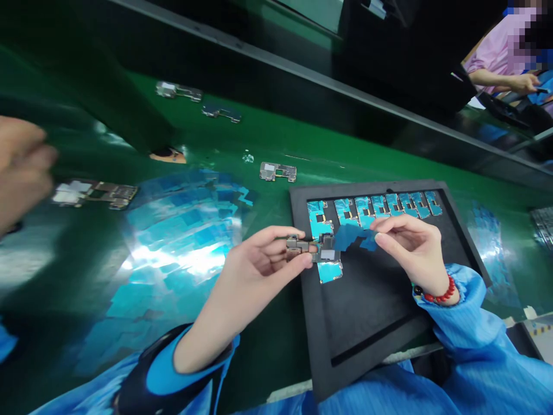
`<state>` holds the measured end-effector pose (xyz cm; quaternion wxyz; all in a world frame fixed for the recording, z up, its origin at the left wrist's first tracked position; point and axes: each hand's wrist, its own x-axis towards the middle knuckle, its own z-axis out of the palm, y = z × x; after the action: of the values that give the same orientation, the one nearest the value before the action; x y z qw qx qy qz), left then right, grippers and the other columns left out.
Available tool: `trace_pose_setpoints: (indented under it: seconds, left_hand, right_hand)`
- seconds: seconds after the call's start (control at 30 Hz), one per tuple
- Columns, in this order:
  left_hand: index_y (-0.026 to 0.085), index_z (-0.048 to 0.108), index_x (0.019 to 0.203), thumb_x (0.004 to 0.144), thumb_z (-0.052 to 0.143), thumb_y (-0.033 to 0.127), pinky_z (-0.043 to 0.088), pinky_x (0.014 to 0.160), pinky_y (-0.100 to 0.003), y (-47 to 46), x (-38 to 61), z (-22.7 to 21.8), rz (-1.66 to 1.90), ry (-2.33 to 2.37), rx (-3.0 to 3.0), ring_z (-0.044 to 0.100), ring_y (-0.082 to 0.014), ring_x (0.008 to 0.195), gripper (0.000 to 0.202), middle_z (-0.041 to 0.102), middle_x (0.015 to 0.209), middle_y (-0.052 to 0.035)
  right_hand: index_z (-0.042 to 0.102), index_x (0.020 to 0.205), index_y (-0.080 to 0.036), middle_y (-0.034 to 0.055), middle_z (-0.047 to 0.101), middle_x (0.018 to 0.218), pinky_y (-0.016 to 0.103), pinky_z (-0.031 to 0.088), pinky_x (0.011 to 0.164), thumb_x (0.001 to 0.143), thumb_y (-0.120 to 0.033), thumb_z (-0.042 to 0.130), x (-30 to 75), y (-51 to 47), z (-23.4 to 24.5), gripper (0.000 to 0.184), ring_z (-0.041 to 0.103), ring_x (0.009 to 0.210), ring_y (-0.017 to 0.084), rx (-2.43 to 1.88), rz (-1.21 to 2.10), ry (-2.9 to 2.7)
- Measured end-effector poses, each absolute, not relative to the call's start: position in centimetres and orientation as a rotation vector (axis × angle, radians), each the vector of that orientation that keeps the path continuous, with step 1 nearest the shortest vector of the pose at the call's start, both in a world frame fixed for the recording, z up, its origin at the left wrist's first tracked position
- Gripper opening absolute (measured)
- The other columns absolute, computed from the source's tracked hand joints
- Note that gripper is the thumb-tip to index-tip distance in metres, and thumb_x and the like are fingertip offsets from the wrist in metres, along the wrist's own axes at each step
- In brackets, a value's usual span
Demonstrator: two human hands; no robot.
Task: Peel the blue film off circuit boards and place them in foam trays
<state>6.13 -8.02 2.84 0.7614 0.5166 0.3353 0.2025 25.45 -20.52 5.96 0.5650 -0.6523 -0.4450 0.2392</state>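
Note:
My left hand [263, 259] pinches a small grey circuit board [311, 248] by its left end, just above the black tray [371, 305]. My right hand [410, 242] pinches a blue film piece [355, 236] that lies against the board's right side. Both hands are closed on what they hold. A red bead bracelet [440, 294] circles my right wrist.
A row of several blue film pieces [389, 204] lines the tray's top edge. Used film sheets [181, 230] pile on the green belt to the left. More circuit boards [277, 171] [95, 193] [178, 90] lie on the belt. Another person's blurred hand [21, 167] is at far left; a person in pink [501, 63] sits far right.

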Motion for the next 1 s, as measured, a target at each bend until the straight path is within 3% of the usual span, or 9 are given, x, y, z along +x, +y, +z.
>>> trace_pose_setpoints:
  seconds: [0.2,0.37,0.5,0.63,0.83,0.9,1.0]
  left_hand:
    - [0.02,0.072,0.075,0.072,0.079,0.027,0.052,0.072,-0.011,-7.1,5.9,3.1,0.45,0.714,0.841,0.065,-0.01,0.08,0.01,0.069,0.077,0.0021]
    - [0.023,0.068,0.071,0.077,0.072,0.027,0.057,0.069,-0.021,-6.8,6.1,3.6,0.443,0.781,0.556,0.061,-0.013,0.079,0.008,0.063,0.076,0.0019]
    - [0.022,0.072,0.08,0.076,0.072,0.033,0.058,0.066,-0.023,-6.9,6.1,4.1,0.324,0.762,0.667,0.064,-0.0171,0.082,0.012,0.069,0.088,-0.0029]
    - [0.022,0.074,0.093,0.071,0.078,0.034,0.053,0.06,-0.015,-7.6,6.2,3.9,0.255,0.704,0.972,0.061,-0.0117,0.066,0.025,0.07,0.076,-0.0013]
    - [0.024,0.067,0.109,0.072,0.078,0.035,0.056,0.058,-0.02,-8.6,6.1,3.4,0.242,0.732,1.053,0.064,-0.0137,0.061,0.041,0.071,0.072,-0.0003]
    - [0.025,0.064,0.112,0.074,0.075,0.037,0.058,0.057,-0.023,-8.6,5.8,3.5,0.142,0.699,0.934,0.067,-0.0171,0.067,0.041,0.071,0.077,-0.002]
    - [0.029,0.064,0.111,0.073,0.076,0.032,0.062,0.065,-0.031,-8.6,5.4,3.5,0.033,0.647,0.797,0.069,-0.0237,0.087,0.039,0.071,0.099,-0.0045]
  right_hand:
    - [0.069,0.078,-0.018,0.0039,0.069,0.078,0.028,0.06,0.071,0.078,-0.027,0.077,25.2,-20.4,6.1,0.012,0.067,0.076,0.017,-1.54,0.568,-1.046]
    - [0.069,0.078,-0.018,0.002,0.069,0.075,0.024,0.06,0.065,0.078,-0.025,0.077,25.0,-20.4,6.0,0.01,0.067,0.068,0.014,-1.497,0.653,-1.041]
    - [0.068,0.077,-0.017,0.0016,0.068,0.072,0.024,0.06,0.061,0.078,-0.029,0.077,24.8,-20.2,6.1,0.015,0.066,0.062,0.014,-1.514,0.668,-1.036]
    - [0.069,0.077,-0.018,0.0007,0.067,0.072,0.022,0.059,0.061,0.079,-0.027,0.076,24.7,-20.2,6.2,0.012,0.065,0.063,0.012,-1.492,0.681,-1.037]
    - [0.069,0.08,-0.017,0.0011,0.067,0.074,0.021,0.058,0.061,0.081,-0.025,0.074,24.7,-20.3,6.2,0.011,0.064,0.064,0.011,-1.503,0.71,-1.05]
    - [0.068,0.08,-0.017,0.0019,0.068,0.075,0.022,0.058,0.063,0.082,-0.029,0.074,24.8,-20.3,6.2,0.014,0.065,0.065,0.012,-1.529,0.711,-1.051]
    - [0.067,0.079,-0.017,0.0024,0.068,0.075,0.024,0.059,0.064,0.082,-0.032,0.074,24.8,-20.2,6.2,0.017,0.065,0.066,0.013,-1.566,0.701,-1.052]
